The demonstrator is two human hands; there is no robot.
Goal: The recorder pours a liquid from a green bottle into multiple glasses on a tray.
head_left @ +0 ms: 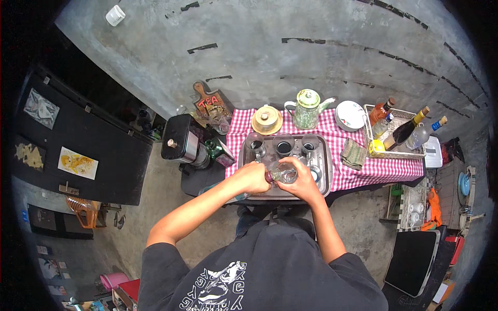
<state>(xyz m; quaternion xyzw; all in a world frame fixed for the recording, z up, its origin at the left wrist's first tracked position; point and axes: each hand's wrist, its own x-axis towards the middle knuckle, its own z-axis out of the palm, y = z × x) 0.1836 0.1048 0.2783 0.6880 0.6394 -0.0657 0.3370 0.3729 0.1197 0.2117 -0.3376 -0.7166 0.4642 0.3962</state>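
My left hand [252,178] is closed, its fingers wrapped round what looks like a bottle with a dark purplish neck [268,177]. A bluish, see-through part shows under my left forearm; the rest is hidden. My right hand [305,182] is closed round a clear glass [285,172], tilted with its side against the purplish neck. I cannot tell whether liquid runs between them. Both hands are over the near part of a brown metal tray [326,155]. Behind them on the tray stand a left glass cup [256,149], a middle one [284,149] and a right one [308,146], with dark liquid.
Behind the tray stand a yellow lidded dish [266,120], a green enamel teapot [308,110] and stacked plates [350,115]. A wire basket of bottles [397,150] and a folded cloth [354,154] are right. A black coffee machine [181,142] and green bottle [220,151] are left.
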